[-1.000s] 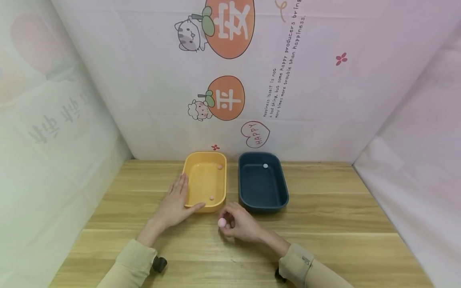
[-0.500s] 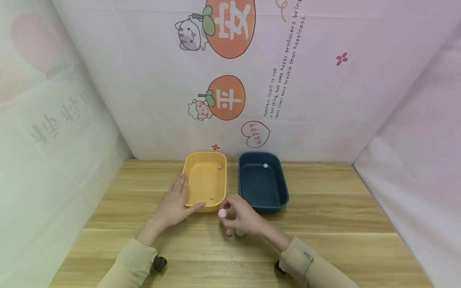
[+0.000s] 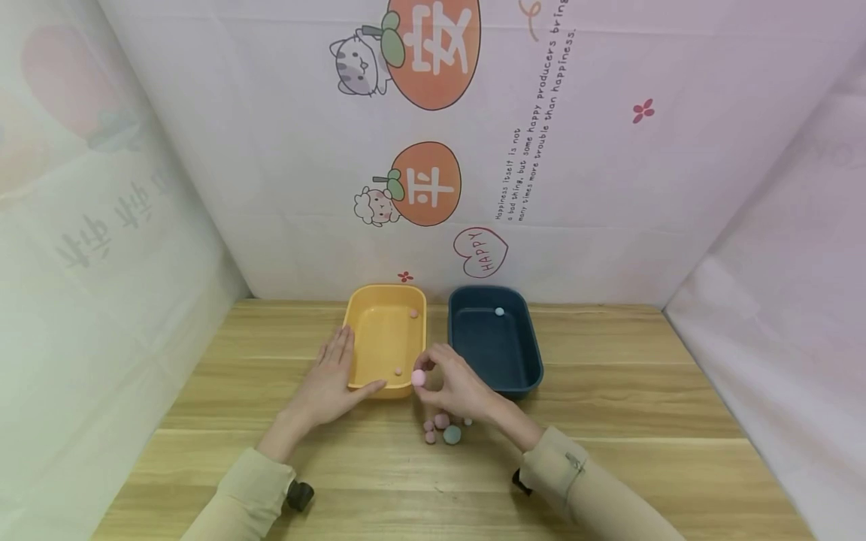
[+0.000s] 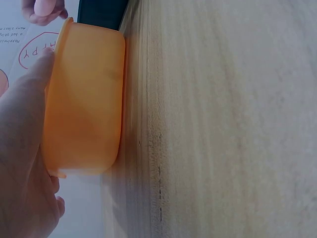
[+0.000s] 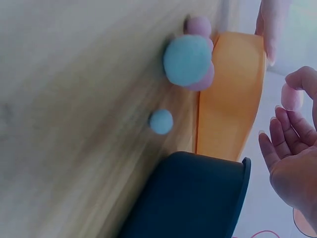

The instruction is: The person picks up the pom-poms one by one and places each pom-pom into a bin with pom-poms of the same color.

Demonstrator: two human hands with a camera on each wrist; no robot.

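Note:
Thumb and forefinger of my right hand [image 3: 456,387] pinch a pink pom-pom [image 3: 419,378], held up by the front right corner of the yellow bin [image 3: 381,342]. In the right wrist view the other fingers are spread apart below that pom-pom [image 5: 291,97]. My left hand [image 3: 328,387] rests on the same bin, fingers along its left rim and thumb along the front rim. Two small pink pom-poms [image 3: 413,313] lie inside it. On the table below the right hand sit several pink pom-poms [image 3: 442,421], a larger pale green one [image 3: 452,434] and a small pale blue one [image 5: 161,122].
A dark blue bin [image 3: 494,349] stands right of the yellow one with a narrow gap between them. One small pale pom-pom [image 3: 499,311] lies at its far end. Behind both bins rises a printed cloth wall [image 3: 575,255]; cloth also hangs at both sides of the wooden table [image 3: 609,451].
My right hand has lifted the pink pom-pom and moved it away from me to the yellow bin's corner, uncovering the pom-poms on the table. The left hand has stayed put.

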